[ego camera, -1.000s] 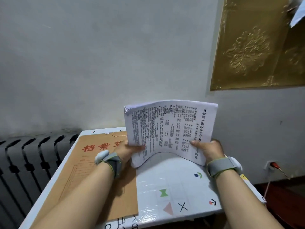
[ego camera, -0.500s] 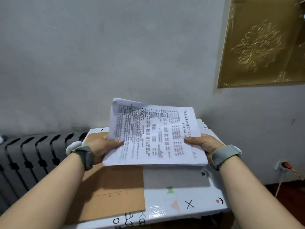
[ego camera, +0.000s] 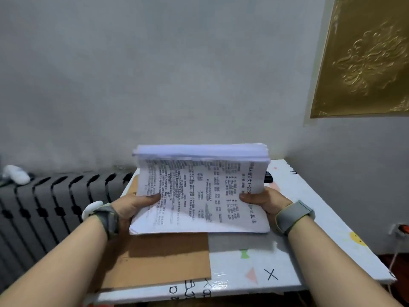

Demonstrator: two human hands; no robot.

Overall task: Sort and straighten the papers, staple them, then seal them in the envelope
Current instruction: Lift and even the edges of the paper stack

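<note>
A thick stack of printed white papers [ego camera: 199, 191] is held above the table, its far edge curled upward and toward me. My left hand [ego camera: 135, 203] grips the stack's left edge, thumb on top of the print. My right hand [ego camera: 263, 200] grips the right edge the same way. Under the stack, a brown envelope [ego camera: 159, 260] lies flat on the left half of the white table [ego camera: 309, 258]. A small black object [ego camera: 268, 176], possibly the stapler, peeks out behind the stack's right edge; most of it is hidden.
A dark radiator [ego camera: 55, 202] runs along the wall to the left of the table, with a white object [ego camera: 16, 173] on top. A gold embossed panel [ego camera: 365, 58] hangs at upper right. A wall socket with a red plug [ego camera: 400, 229] sits low on the right.
The stack tipped down nearly flat half a second ago; now its far edge curls up again. Both hands keep their grip on the side edges.
</note>
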